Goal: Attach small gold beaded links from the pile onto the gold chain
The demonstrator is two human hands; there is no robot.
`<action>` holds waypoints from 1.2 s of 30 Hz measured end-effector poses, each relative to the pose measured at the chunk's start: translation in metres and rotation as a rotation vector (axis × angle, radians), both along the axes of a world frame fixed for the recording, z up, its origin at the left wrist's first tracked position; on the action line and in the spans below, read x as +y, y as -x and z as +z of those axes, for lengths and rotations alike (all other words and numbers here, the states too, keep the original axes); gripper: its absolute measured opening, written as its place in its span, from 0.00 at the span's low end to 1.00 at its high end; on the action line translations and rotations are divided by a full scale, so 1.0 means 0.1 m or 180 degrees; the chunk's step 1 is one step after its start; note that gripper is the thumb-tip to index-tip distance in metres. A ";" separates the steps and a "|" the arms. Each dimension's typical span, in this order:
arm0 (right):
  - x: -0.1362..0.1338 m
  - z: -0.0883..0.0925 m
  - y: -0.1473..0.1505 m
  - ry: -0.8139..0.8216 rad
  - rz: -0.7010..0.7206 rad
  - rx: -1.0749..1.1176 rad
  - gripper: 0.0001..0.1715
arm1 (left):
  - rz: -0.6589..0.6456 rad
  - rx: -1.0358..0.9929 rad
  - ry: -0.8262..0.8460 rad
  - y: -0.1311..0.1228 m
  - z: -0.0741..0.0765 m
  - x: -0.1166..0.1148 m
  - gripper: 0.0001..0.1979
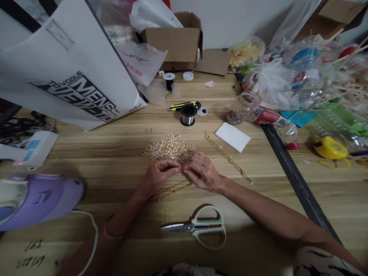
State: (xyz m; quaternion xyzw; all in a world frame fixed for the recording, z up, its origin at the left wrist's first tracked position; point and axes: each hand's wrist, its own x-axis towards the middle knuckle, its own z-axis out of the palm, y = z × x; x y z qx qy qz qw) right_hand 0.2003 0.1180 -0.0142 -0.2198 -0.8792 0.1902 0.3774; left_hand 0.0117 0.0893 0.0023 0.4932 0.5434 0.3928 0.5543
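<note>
My left hand (159, 172) and my right hand (202, 171) meet at the front edge of a bead pile (169, 147), fingertips pinched nearly together. What they pinch is too small to make out. Gold, silver and clear bits make up the pile. Below my hands a gold beaded chain (172, 189) lies on the wood, partly under my right hand. A second gold chain (230, 158) stretches out to the right of that hand. Closer to me rest scissors (201, 227) with pale handles, their blades pointing left.
Behind the pile stand a wire spool (188, 116) and a yellow-black cutter knife (179, 106). A folded white paper (232, 137) and a bead jar (240, 109) are to the right, near a yellow tape measure (330, 147). A purple appliance (48, 197) and white bag (71, 65) occupy the left.
</note>
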 end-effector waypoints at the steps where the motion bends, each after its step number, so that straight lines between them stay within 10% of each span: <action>1: 0.00 0.00 0.00 0.0003 -0.0014 -0.0011 0.02 | -0.0003 0.0001 0.0004 0.00 0.00 0.00 0.07; 36: 0.00 0.01 -0.01 0.0055 -0.0052 -0.0016 0.03 | -0.0041 0.0042 -0.0097 0.00 0.01 0.00 0.05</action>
